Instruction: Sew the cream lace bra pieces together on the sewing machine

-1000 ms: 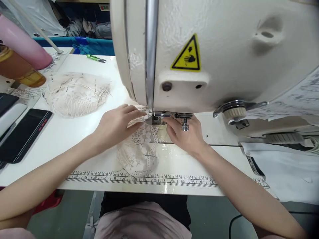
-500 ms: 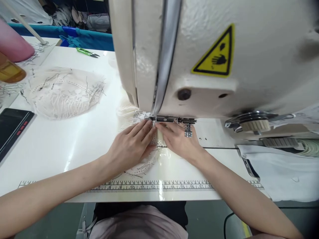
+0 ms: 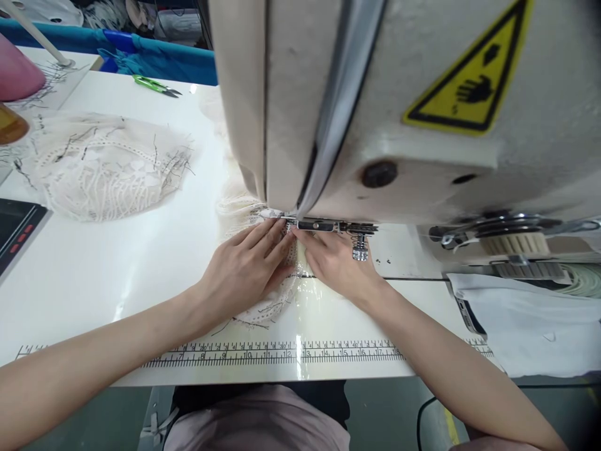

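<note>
A cream lace piece with loose dark threads lies under the presser foot of a sewing machine. My left hand rests on the lace with its fingers stretched forward and lying flat, tips close to the foot. On the other side, my right hand reaches its index fingertip to the lace edge beside the foot. Its other fingers look stretched out, partly hidden behind the machine's metal guide and knurled screw.
Another cream lace piece lies to the left, near green thread snips and a black device with red buttons. A printed ruler runs along the front edge. White cloth lies at right.
The view has shifted, so the machine head looks larger and the left-side items sit further left. Both hands stay at the presser foot, with little visible movement of the lace.
</note>
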`<state>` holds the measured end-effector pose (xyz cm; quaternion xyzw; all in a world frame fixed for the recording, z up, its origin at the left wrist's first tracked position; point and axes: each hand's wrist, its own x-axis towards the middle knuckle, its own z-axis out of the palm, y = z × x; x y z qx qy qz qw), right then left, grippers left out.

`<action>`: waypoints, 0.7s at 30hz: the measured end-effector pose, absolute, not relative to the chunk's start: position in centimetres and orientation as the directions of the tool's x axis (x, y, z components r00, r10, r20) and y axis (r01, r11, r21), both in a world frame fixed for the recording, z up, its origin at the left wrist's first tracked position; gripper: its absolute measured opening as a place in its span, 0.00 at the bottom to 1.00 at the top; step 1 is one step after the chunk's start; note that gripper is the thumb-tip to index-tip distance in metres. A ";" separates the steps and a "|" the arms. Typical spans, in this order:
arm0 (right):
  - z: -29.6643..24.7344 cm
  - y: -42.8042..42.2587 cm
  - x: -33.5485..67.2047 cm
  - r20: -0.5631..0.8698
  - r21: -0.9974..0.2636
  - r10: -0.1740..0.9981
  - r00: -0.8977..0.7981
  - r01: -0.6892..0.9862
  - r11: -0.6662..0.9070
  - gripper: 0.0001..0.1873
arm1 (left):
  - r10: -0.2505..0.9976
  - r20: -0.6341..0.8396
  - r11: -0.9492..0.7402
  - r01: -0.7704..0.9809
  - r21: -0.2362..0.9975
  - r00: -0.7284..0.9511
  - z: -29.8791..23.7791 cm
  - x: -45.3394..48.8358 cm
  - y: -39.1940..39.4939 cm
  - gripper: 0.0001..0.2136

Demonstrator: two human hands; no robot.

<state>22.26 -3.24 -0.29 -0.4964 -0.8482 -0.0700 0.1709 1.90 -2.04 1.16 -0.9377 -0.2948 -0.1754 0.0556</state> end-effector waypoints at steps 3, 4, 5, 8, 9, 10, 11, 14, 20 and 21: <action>-0.5 -3.2 22.3 0.382 -0.023 0.805 -0.454 0.866 0.499 0.16 | 0.529 0.360 -0.819 0.574 -0.022 0.768 1.2 1.9 -2.1 0.20; -0.7 -3.2 22.3 0.394 -0.012 0.797 -0.457 0.865 0.502 0.16 | 0.528 0.360 -0.818 0.575 -0.028 0.769 1.2 1.9 -2.1 0.20; -0.8 -3.2 22.4 0.407 0.000 0.789 -0.460 0.864 0.504 0.17 | 0.527 0.361 -0.817 0.576 -0.035 0.769 1.2 1.9 -2.1 0.20; -1.1 -3.4 22.5 0.451 0.045 0.762 -0.465 0.864 0.501 0.18 | 0.528 0.373 -0.813 0.581 -0.039 0.763 1.1 1.9 -2.1 0.21; -1.0 -3.6 22.5 0.459 0.064 0.758 -0.463 0.869 0.491 0.19 | 0.531 0.374 -0.811 0.584 -0.035 0.760 1.1 1.9 -2.1 0.21; -0.9 -3.8 22.5 0.460 0.087 0.759 -0.462 0.874 0.479 0.20 | 0.536 0.372 -0.809 0.587 -0.027 0.757 1.1 1.9 -2.1 0.21; -0.8 -4.1 22.4 0.458 0.111 0.761 -0.460 0.879 0.464 0.20 | 0.543 0.368 -0.808 0.589 -0.019 0.755 1.0 1.9 -2.1 0.21; -0.4 -4.7 22.2 0.453 0.159 0.773 -0.444 0.894 0.420 0.21 | 0.560 0.353 -0.802 0.598 0.002 0.750 1.0 1.8 -2.1 0.21; 0.0 -4.7 22.1 0.487 0.131 0.765 -0.422 0.901 0.413 0.20 | 0.580 0.331 -0.798 0.601 0.046 0.745 0.9 1.8 -1.9 0.21; 0.1 -4.7 22.1 0.491 0.126 0.764 -0.420 0.901 0.415 0.20 | 0.574 0.339 -0.801 0.597 0.042 0.746 1.0 1.8 -1.9 0.22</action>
